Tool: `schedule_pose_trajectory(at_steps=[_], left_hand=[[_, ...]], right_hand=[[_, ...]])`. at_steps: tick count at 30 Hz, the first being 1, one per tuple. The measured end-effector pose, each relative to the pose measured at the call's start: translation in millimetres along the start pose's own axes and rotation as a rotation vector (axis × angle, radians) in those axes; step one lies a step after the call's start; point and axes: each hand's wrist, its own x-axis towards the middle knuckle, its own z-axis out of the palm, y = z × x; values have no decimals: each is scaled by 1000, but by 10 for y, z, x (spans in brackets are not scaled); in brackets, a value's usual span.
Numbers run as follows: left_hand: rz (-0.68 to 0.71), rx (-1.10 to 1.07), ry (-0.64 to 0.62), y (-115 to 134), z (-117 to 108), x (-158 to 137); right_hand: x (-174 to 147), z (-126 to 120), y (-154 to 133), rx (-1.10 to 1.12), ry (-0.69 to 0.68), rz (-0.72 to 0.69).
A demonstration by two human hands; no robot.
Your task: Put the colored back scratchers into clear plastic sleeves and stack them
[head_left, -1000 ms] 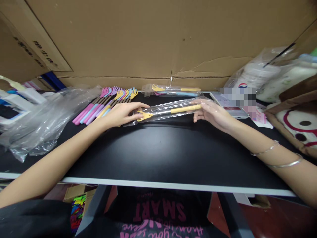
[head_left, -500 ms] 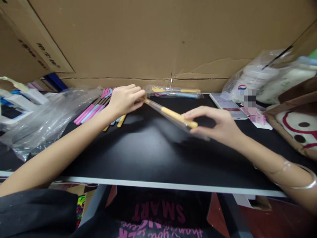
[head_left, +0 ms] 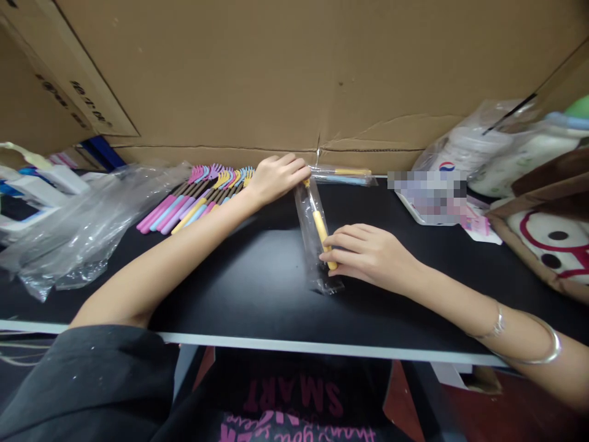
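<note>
A yellow-handled back scratcher (head_left: 320, 228) lies within a clear plastic sleeve (head_left: 304, 221) over the black table. My left hand (head_left: 280, 178) is closed around its far end, hiding most of the claw head. With thumb and fingers, my right hand (head_left: 368, 253) grips the near end of the yellow handle. To the left, several back scratchers (head_left: 184, 205) in pink, blue, purple and yellow lie side by side, partly behind my left forearm. Beyond my left hand, bagged back scratchers (head_left: 352, 175) with yellow and blue handles rest by the cardboard wall.
Crumpled clear plastic bags (head_left: 92, 215) cover the table's left side, beside white items (head_left: 41, 190). At the right are a phone (head_left: 416, 212), pink paper pieces (head_left: 476, 224), a bagged white cup (head_left: 473, 150) and a brown plush bag (head_left: 552, 239). Cardboard (head_left: 276, 80) walls the back.
The sleeved back scratcher has swung from slanting rightward to nearly upright in view. My left hand moved right, uncovering more of the row; my right hand came lower and nearer.
</note>
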Motion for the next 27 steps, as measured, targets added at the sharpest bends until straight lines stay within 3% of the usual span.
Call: schedule_pose_trajectory(at_steps=[8, 13, 19, 27], left_hand=[[-75, 20, -332, 302, 82, 138], [-105, 6, -379, 388, -28, 81], [47, -12, -264, 522, -314, -176], [375, -46, 101, 793, -840, -547]], right_hand=[[-20, 50, 51, 140, -69, 123], [-43, 97, 71, 194, -106, 161], [-60, 109, 77, 219, -141, 171], [-66, 103, 86, 199, -178, 188]])
